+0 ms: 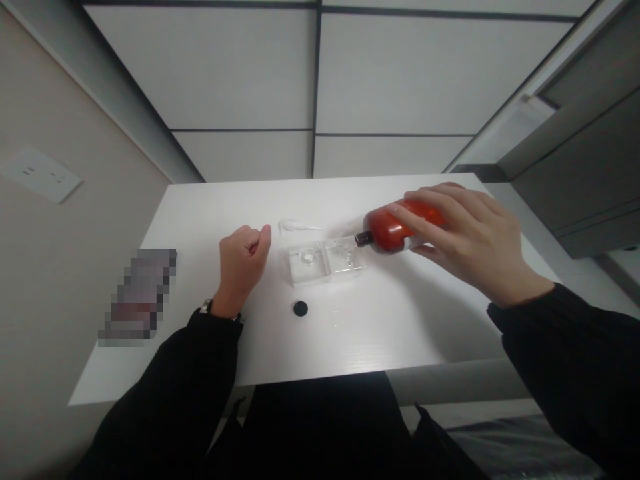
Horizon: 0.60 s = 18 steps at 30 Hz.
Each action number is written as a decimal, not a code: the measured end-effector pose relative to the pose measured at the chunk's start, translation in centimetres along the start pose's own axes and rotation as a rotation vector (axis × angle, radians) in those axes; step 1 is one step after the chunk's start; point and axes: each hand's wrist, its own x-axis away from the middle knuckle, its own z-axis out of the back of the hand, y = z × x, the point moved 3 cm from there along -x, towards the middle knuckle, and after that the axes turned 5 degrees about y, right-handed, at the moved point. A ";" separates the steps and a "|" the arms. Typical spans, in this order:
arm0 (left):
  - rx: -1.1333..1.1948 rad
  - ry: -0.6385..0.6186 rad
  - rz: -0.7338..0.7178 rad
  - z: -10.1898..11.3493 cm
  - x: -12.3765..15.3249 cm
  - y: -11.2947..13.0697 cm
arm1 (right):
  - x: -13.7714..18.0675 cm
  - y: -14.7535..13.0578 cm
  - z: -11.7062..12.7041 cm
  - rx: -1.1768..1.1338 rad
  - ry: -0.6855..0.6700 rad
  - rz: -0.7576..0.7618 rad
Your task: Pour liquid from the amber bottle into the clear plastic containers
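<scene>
My right hand [470,243] is wrapped round a red bottle [395,227], tipped on its side with its black neck pointing left over the right half of a clear two-part plastic case [325,263]. The case lies on the white table [380,327]. Left of the case, my left hand [243,263] rests on the table in a loose fist, and nothing shows in it. A small black cap [301,308] lies on the table in front of the case.
A thin clear plastic piece [295,225] lies behind the case. A blurred-out flat object [137,297] sits at the table's left edge. A beige wall with a socket plate [40,175] runs along the left, grey cabinets at the right.
</scene>
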 end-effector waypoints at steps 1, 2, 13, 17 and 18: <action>-0.002 0.001 0.000 0.0 0.0 0.0 | 0.0 0.0 0.0 0.002 -0.006 -0.001; -0.005 0.001 -0.001 0.0 0.0 0.0 | 0.0 0.0 0.0 0.003 -0.011 -0.002; -0.001 0.000 -0.012 -0.1 0.0 -0.1 | 0.0 0.1 0.0 0.003 -0.016 -0.003; 0.004 0.003 -0.001 -0.1 0.1 -0.1 | 0.0 0.0 0.1 0.019 0.032 0.033; 0.005 -0.002 0.004 -0.1 0.1 0.0 | 0.0 0.0 0.1 0.022 0.030 0.031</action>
